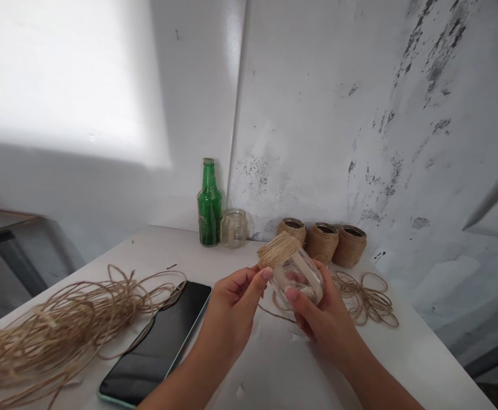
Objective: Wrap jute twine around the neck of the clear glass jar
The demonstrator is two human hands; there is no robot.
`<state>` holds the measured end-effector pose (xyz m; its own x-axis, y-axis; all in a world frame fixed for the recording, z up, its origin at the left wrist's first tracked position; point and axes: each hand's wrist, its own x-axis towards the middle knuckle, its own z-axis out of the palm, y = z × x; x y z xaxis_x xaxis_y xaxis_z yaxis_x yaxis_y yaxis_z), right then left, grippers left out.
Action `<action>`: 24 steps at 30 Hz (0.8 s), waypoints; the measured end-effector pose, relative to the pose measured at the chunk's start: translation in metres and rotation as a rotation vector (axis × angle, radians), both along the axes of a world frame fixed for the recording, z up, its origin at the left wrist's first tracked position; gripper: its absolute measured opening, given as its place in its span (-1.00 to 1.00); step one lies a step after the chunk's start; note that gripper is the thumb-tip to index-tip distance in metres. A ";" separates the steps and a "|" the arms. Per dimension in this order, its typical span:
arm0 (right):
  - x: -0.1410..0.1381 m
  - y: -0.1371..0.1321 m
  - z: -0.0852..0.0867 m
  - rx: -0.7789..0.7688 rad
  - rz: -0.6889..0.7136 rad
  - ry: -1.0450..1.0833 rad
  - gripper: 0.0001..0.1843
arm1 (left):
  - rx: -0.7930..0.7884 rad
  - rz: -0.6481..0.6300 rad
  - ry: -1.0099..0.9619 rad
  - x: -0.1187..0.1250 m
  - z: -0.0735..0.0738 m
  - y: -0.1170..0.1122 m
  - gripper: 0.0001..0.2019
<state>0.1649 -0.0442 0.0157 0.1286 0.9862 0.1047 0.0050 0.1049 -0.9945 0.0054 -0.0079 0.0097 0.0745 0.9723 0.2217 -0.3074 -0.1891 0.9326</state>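
A clear glass jar (299, 279) is held up over the table between both hands, with jute twine wound tightly around its upper end (278, 250). My left hand (231, 304) pinches the twine-wrapped end between thumb and fingers. My right hand (317, 313) grips the bare glass body from below, and its fingers hide part of it. A thin strand of twine (276, 312) runs below the jar, close to my right hand, towards a loose coil of twine (363, 299) on the table.
A large tangled bundle of jute twine (61, 327) and a black smartphone (157, 341) lie on the white table (270, 370) at left. A green glass bottle (209, 205), a small glass jar (234, 228) and several twine-wrapped jars (322, 242) stand against the wall.
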 end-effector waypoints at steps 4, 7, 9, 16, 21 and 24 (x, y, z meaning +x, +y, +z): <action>-0.001 -0.001 0.002 0.002 -0.012 0.000 -0.22 | -0.010 -0.007 0.004 0.000 0.000 0.001 -0.53; -0.001 -0.001 0.002 -0.002 -0.023 0.001 -0.22 | -0.006 0.002 -0.004 0.001 0.000 0.001 -0.54; -0.001 0.000 0.002 -0.013 -0.026 -0.006 -0.21 | -0.006 0.008 -0.007 0.001 0.000 0.001 -0.53; 0.000 0.000 0.002 -0.006 -0.001 -0.008 -0.21 | -0.001 0.002 -0.045 0.000 0.001 0.002 -0.58; 0.000 -0.003 0.004 -0.011 0.006 0.039 -0.14 | 0.068 -0.067 -0.098 0.000 0.005 0.000 -0.62; 0.002 -0.003 0.004 -0.024 0.045 0.062 -0.09 | 0.072 -0.118 -0.091 0.000 0.004 -0.001 -0.63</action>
